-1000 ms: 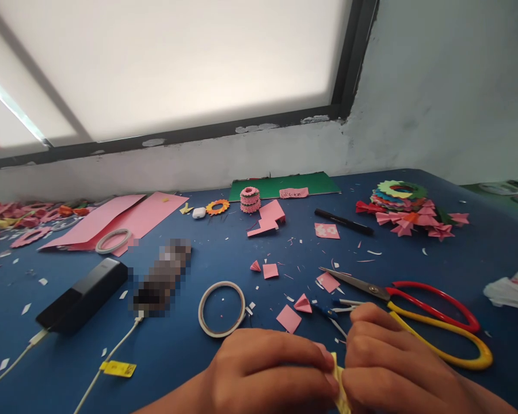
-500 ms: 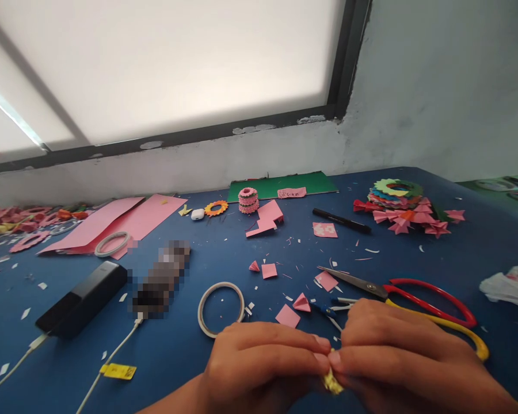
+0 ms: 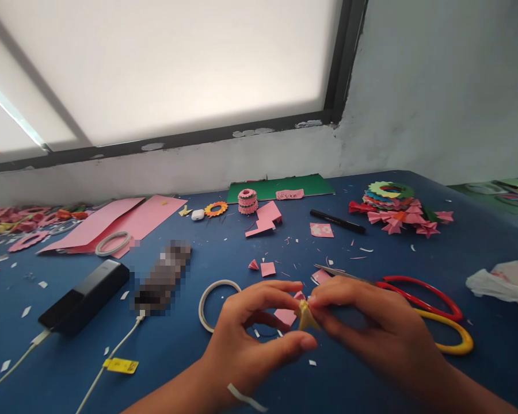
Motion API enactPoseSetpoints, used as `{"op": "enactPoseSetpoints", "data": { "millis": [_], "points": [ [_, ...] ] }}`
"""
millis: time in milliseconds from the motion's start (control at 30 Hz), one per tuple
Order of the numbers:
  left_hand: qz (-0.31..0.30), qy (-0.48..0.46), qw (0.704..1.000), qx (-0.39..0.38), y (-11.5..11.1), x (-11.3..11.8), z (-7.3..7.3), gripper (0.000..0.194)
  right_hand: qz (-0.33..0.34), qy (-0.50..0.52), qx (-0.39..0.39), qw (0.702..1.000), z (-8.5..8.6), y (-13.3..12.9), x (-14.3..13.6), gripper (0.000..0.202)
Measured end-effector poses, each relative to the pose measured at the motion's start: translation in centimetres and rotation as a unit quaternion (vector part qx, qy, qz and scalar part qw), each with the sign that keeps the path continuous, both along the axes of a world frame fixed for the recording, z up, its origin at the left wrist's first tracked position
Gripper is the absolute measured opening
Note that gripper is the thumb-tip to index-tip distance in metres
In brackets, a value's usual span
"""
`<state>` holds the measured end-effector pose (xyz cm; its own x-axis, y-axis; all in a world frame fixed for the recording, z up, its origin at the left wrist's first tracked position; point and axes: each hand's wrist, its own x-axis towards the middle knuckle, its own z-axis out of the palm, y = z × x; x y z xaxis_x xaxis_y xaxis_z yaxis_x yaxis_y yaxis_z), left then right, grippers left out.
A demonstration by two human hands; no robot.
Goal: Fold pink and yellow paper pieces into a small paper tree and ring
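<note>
A small folded piece of yellow paper is pinched by its upper end between the fingertips of my right hand. My left hand curves around the other side, its fingertips at the paper's edge. The left thumb stands apart, just below the paper. Behind my hands lie pink paper squares and a small pink folded piece. Partly covered by my right hand are the scissors, with one red and one yellow handle loop. My left hand hides part of a tape roll.
A black power bank and a pixelated object with a cable are at left. Behind lie pink sheets, another tape roll, a black pen and stacked paper rings. A plastic bag sits right.
Both hands have risen and shifted slightly left. My left thumb has opened away from its fingers, and the yellow paper, mostly hidden before, shows its flared folded shape.
</note>
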<state>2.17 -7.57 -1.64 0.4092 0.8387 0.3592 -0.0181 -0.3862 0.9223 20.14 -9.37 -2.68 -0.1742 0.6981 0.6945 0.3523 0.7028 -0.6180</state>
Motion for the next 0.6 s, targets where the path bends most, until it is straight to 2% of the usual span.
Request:
{"op": "enactPoseSetpoints", "data": {
  "millis": [67, 200, 300, 467, 600],
  "points": [
    [0.001, 0.004, 0.999, -0.050, -0.1, -0.1, 0.0, 0.024, -0.007, -0.013, 0.023, 1.000, 0.3, -0.1, -0.3, 0.017],
    [-0.013, -0.007, 0.986, -0.168, -0.5, -0.1, 0.0, 0.018, -0.011, -0.027, 0.059, 0.998, 1.1, -0.2, -0.7, 0.016],
    [-0.017, -0.029, 0.974, -0.222, -0.6, -0.2, -0.1, 0.020, -0.031, -0.030, 0.083, 0.996, 1.3, -0.3, -0.8, 0.015],
    [-0.010, -0.060, 0.970, -0.237, -0.6, -0.2, 0.0, 0.017, -0.070, -0.063, 0.143, 0.985, 1.2, -0.6, -0.9, 0.011],
    [-0.006, -0.069, 0.970, -0.234, -0.6, -0.3, 0.1, 0.012, -0.078, -0.069, 0.161, 0.981, 1.2, -0.7, -0.9, 0.011]
  ]
}}
